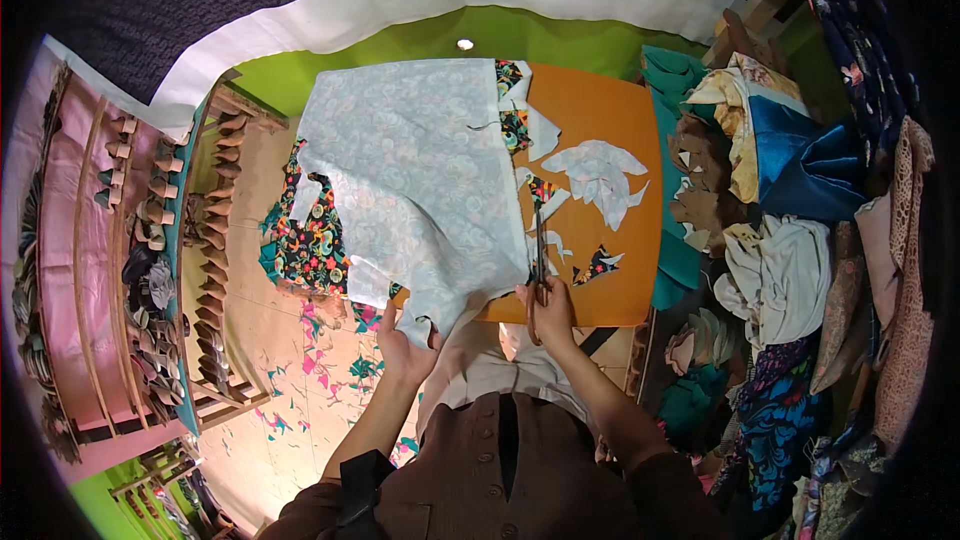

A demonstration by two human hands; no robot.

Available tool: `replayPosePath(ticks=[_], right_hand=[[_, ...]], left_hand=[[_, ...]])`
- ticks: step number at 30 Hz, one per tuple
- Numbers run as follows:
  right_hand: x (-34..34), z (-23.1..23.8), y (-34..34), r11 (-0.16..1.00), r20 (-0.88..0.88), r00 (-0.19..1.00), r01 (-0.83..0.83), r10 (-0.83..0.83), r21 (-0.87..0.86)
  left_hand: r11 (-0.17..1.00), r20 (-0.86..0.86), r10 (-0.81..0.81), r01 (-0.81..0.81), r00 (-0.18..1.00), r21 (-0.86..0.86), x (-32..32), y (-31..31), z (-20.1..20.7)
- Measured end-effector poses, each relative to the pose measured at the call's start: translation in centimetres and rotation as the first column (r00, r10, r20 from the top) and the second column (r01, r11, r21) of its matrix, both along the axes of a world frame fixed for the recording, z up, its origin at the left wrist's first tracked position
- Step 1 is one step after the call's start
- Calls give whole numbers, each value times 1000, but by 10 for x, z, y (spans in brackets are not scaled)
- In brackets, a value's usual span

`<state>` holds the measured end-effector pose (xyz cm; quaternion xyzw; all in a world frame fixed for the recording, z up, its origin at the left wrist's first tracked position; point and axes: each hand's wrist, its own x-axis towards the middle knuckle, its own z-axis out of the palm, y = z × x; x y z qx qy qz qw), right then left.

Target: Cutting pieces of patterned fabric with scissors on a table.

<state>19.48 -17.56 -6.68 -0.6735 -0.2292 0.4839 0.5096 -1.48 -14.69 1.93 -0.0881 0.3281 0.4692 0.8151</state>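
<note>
A large sheet of floral fabric [410, 140], pale reverse side up, covers most of an orange-topped table [590, 95]. Dark, colourful print shows where its left and upper right edges fold over. My left hand [404, 350] grips the fabric's near edge, which bunches up and hangs at the table's front. In my right hand [553, 315] is a pair of long dark scissors [541, 250], blades pointing away from me alongside the fabric's right edge. Whether the blades are apart is hard to make out. Cut offcuts [600, 180] lie on the tabletop to the right of the scissors.
Wooden racks with rows of shoe lasts [213, 240] stand at the left. Colourful scraps [320, 350] litter the floor below. Heaped cloth, including shiny blue fabric [800, 160] and white cloth [775, 275], crowds the right side. A green wall [600, 30] rises behind the table.
</note>
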Motion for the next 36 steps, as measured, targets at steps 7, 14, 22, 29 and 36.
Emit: replayPosePath(ticks=[7, 14, 22, 29, 36], right_hand=[[3, 34, 12, 996, -279, 958, -82, 71, -28], [48, 82, 41, 990, -228, 973, 4, 28, 138], [94, 75, 63, 993, -175, 985, 26, -4, 119], [92, 54, 55, 998, -11, 998, 55, -55, 17], [91, 22, 13, 999, 24, 999, 47, -46, -19]], left_hand=[[999, -155, 10, -2, 988, 48, 25, 10, 20], [949, -507, -102, 237, 856, 210, 15, 7, 15], [974, -460, -116, 192, 880, 121, 35, 3, 16], [974, -462, -163, 216, 872, 64, 42, 2, -9], [957, -518, -267, 285, 813, -45, 50, -7, -17]])
